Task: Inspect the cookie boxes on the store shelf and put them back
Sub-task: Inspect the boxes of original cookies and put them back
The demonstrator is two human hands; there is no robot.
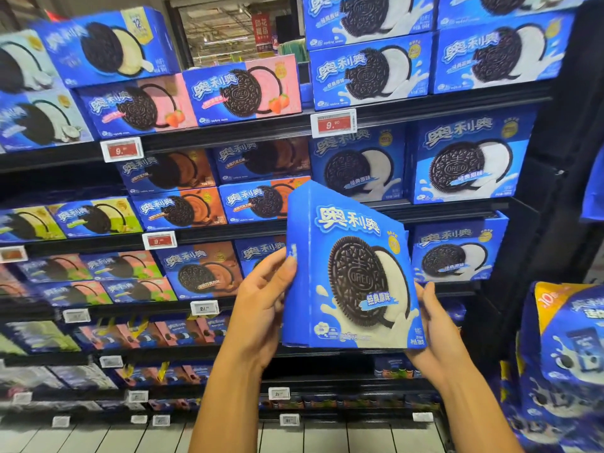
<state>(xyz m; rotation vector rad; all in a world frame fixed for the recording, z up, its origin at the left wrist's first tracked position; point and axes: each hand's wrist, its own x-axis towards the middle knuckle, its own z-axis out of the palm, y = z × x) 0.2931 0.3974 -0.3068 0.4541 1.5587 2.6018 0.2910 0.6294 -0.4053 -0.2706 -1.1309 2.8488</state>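
Several black store shelves (pixel 228 233) are standing packed with blue cardboard cookie boxes, and I am holding one big blue cardboard cookie box (pixel 351 276) with a white-cream cookie picture in front of them, tilted, its front facing me. Behind this box, pink strawberry boxes (pixel 242 89) are sitting up and to the left, chocolate boxes (pixel 199 273) directly left. I am clasping the box's left edge with my left hand (pixel 264 305) and cradling its lower right corner in my right hand (pixel 431 325), fingers curling round.
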